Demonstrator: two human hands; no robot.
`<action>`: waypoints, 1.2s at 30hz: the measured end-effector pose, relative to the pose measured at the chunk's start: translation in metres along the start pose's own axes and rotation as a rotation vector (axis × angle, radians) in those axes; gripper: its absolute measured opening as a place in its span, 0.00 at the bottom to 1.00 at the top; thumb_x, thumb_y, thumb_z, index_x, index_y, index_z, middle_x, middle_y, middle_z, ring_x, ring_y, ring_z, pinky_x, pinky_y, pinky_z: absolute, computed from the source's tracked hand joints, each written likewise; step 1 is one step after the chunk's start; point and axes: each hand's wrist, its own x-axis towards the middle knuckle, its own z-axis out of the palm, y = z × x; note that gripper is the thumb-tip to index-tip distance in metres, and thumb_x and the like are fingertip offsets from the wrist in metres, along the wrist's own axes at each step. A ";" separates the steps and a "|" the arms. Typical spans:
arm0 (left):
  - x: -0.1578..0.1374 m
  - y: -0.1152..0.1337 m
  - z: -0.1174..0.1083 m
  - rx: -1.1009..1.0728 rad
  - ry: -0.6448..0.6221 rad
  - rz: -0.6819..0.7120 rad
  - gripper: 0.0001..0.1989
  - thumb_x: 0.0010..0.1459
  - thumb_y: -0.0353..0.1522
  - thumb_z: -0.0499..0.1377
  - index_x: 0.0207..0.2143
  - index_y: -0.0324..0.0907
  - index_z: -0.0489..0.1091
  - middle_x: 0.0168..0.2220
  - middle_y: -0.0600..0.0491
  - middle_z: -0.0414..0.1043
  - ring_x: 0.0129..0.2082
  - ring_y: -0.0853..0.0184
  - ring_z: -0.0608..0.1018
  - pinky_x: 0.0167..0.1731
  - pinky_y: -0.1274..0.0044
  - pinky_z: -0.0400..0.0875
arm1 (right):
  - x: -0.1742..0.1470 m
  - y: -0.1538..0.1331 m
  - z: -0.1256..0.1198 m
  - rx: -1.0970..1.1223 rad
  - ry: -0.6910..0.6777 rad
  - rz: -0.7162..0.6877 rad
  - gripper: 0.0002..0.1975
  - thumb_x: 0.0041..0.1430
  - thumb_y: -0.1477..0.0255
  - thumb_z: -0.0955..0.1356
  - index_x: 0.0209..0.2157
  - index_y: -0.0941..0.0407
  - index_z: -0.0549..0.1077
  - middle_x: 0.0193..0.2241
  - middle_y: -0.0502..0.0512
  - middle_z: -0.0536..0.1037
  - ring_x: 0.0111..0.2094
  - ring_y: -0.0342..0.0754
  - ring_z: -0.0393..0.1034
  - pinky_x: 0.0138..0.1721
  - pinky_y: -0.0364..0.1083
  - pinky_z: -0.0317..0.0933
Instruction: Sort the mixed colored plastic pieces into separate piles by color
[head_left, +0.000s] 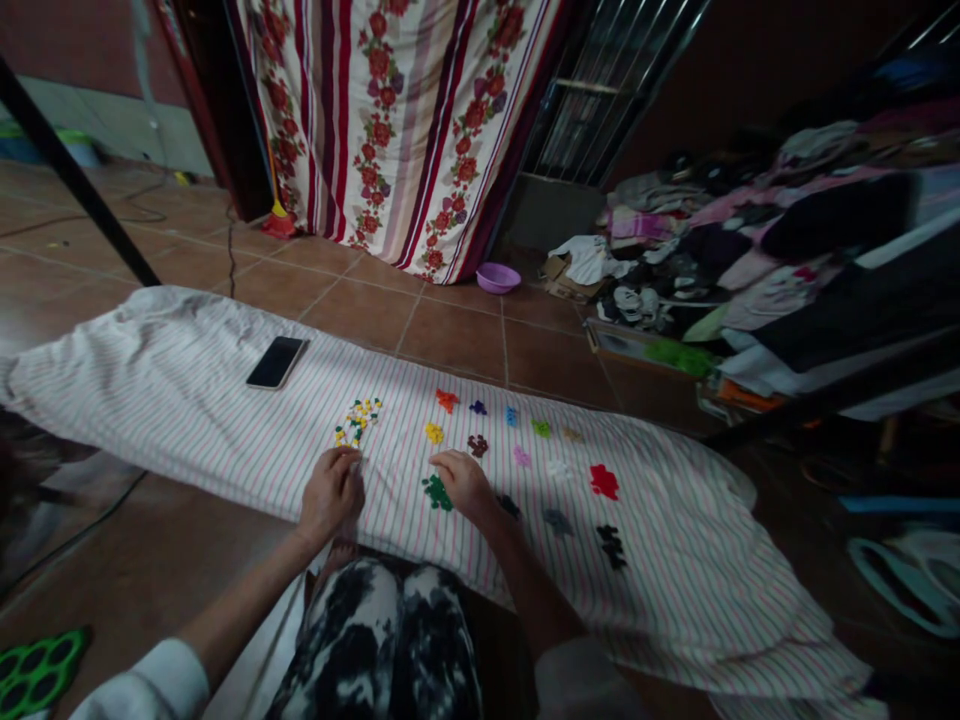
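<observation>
My left hand (330,495) rests on the striped cloth with curled fingers, at the near edge of a mixed pile of small yellow, green and white pieces (360,420). Its fingertips are pinched; anything between them is too small to make out. My right hand (466,485) hovers by a dark green pile (436,492), partly covering it. Its fingers are drawn together, with any held piece hidden. Just beyond it are a yellow pile (433,433) and a brown pile (478,445). A dark pile (510,505) shows partly behind my right wrist.
Several other colour-sorted piles lie rightward, including red (604,482), grey (558,522), black (611,546) and orange (447,401). A phone (277,362) lies left on the striped cloth (202,420). A purple basin (498,278) and heaped clothes (675,230) are beyond.
</observation>
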 end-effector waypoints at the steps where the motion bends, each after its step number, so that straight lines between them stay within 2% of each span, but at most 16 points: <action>1: 0.003 -0.010 -0.006 0.047 0.038 -0.023 0.14 0.58 0.31 0.49 0.41 0.42 0.72 0.46 0.46 0.72 0.48 0.60 0.74 0.50 0.65 0.72 | 0.003 -0.003 0.001 -0.001 -0.015 0.002 0.14 0.58 0.80 0.62 0.38 0.55 0.77 0.37 0.55 0.80 0.41 0.48 0.73 0.47 0.48 0.65; 4: 0.015 -0.033 -0.020 0.166 0.130 -0.084 0.14 0.58 0.35 0.51 0.42 0.42 0.72 0.48 0.44 0.70 0.48 0.58 0.74 0.47 0.64 0.73 | 0.014 -0.014 0.004 0.010 -0.071 0.008 0.14 0.59 0.79 0.62 0.40 0.55 0.77 0.38 0.55 0.79 0.42 0.47 0.72 0.47 0.46 0.64; 7: 0.031 -0.049 -0.027 0.247 0.171 -0.089 0.14 0.60 0.37 0.51 0.40 0.42 0.72 0.51 0.43 0.69 0.51 0.55 0.72 0.49 0.62 0.72 | 0.025 -0.028 0.010 0.015 -0.127 -0.006 0.14 0.61 0.78 0.62 0.42 0.55 0.77 0.38 0.55 0.79 0.42 0.47 0.72 0.48 0.46 0.64; 11: 0.046 -0.065 -0.027 0.327 0.208 -0.052 0.15 0.61 0.35 0.48 0.40 0.39 0.71 0.51 0.40 0.70 0.56 0.52 0.69 0.54 0.58 0.68 | 0.038 -0.049 0.019 0.026 -0.186 -0.050 0.14 0.62 0.78 0.62 0.42 0.55 0.77 0.38 0.56 0.79 0.43 0.47 0.72 0.48 0.46 0.64; 14: 0.050 -0.073 -0.024 0.382 0.186 -0.021 0.15 0.61 0.32 0.47 0.43 0.37 0.70 0.50 0.39 0.70 0.59 0.51 0.66 0.56 0.58 0.65 | 0.048 -0.064 0.026 0.050 -0.203 -0.059 0.15 0.62 0.79 0.62 0.44 0.56 0.77 0.40 0.57 0.79 0.44 0.47 0.72 0.49 0.46 0.64; 19: 0.048 -0.075 -0.019 0.484 0.124 0.012 0.16 0.61 0.30 0.46 0.44 0.32 0.69 0.50 0.35 0.70 0.57 0.51 0.68 0.57 0.60 0.63 | 0.066 -0.082 0.038 0.036 -0.216 -0.040 0.18 0.63 0.79 0.60 0.50 0.54 0.75 0.43 0.58 0.77 0.46 0.47 0.71 0.49 0.45 0.64; 25: 0.045 -0.072 -0.017 0.520 0.126 -0.009 0.16 0.61 0.29 0.47 0.46 0.32 0.69 0.51 0.35 0.70 0.56 0.52 0.68 0.55 0.61 0.65 | 0.087 -0.093 0.052 -0.065 -0.247 -0.032 0.21 0.66 0.76 0.57 0.54 0.50 0.72 0.44 0.57 0.75 0.46 0.47 0.70 0.48 0.44 0.63; 31: 0.046 -0.069 -0.017 0.514 0.133 -0.030 0.16 0.60 0.28 0.47 0.45 0.32 0.69 0.51 0.35 0.69 0.56 0.53 0.68 0.55 0.63 0.64 | 0.096 -0.093 0.062 -0.130 -0.296 -0.021 0.16 0.65 0.76 0.60 0.47 0.51 0.76 0.42 0.56 0.75 0.46 0.47 0.69 0.48 0.43 0.62; 36: 0.047 -0.067 -0.018 0.522 0.122 -0.025 0.15 0.60 0.28 0.48 0.45 0.32 0.69 0.51 0.35 0.69 0.55 0.53 0.68 0.55 0.63 0.64 | 0.095 -0.090 0.068 -0.099 -0.240 0.003 0.13 0.64 0.76 0.61 0.44 0.53 0.75 0.42 0.55 0.75 0.45 0.46 0.69 0.48 0.43 0.61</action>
